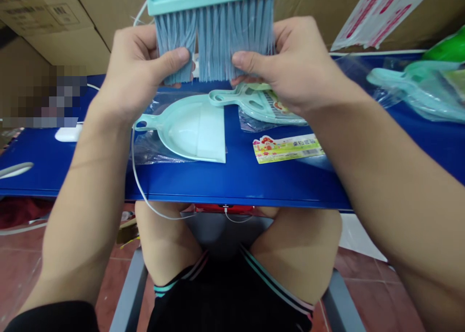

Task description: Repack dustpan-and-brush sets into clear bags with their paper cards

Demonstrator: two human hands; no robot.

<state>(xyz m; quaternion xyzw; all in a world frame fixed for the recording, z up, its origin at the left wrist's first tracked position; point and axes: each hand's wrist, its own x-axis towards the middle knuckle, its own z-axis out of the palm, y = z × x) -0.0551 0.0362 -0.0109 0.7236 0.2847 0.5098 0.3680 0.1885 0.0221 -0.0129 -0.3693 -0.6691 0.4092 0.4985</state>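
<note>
I hold a teal hand brush (214,12) upright in front of me, its grey-blue bristles pointing down. My left hand (140,68) pinches the left bundle of bristles, thumb in front. My right hand (290,63) pinches the right part of the bristles, thumb pressed on them. Below the brush, on the blue table (240,177), lies a pale teal dustpan (189,133) on clear plastic wrap. A second dustpan and brush set in its bag (261,104) lies just behind it.
A printed paper label (286,148) lies right of the dustpan. More bagged teal sets (417,87) sit at the far right. A white cable (140,186) hangs over the table's front edge. Cardboard boxes (72,22) stand behind the table.
</note>
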